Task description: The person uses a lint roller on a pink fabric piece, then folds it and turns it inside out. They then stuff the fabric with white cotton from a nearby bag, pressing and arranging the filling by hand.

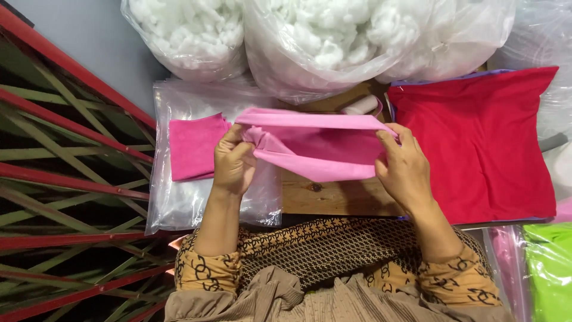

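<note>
Both hands hold one pink fabric cover (316, 149), stretched between them above a wooden board (333, 197). The left hand (233, 162) pinches the cover's left end, thumb and fingers closed on a bunched fold of cloth. The right hand (405, 170) grips the right end, its fingers (390, 140) hooked over the upper edge and the thumb tucked under the cloth. The cover sags a little between the two grips, its top edge pulled into a nearly straight line and its lower edge hanging as a soft point toward the person.

Just behind the left hand lies a folded magenta cloth (193, 146), resting on a clear plastic bag (196, 197) that spreads flat beyond and below that hand. Past the right hand, touching the far side of the board, lies a flat red fabric cover (476, 143) with a blue-violet edge showing along its top. Peeking out above the held cover, between the grips, is a small white roll (360, 106).

Farther out, beyond the cover, stand clear bags of white fibre stuffing (322, 36). Well to the outside of the right hand, near the person's elbow, is a lime green cloth in plastic (551, 268). Outside the left hand, red and green slats (65, 179) cross one another. Patterned orange sleeves (205, 271) cover both forearms near the body.
</note>
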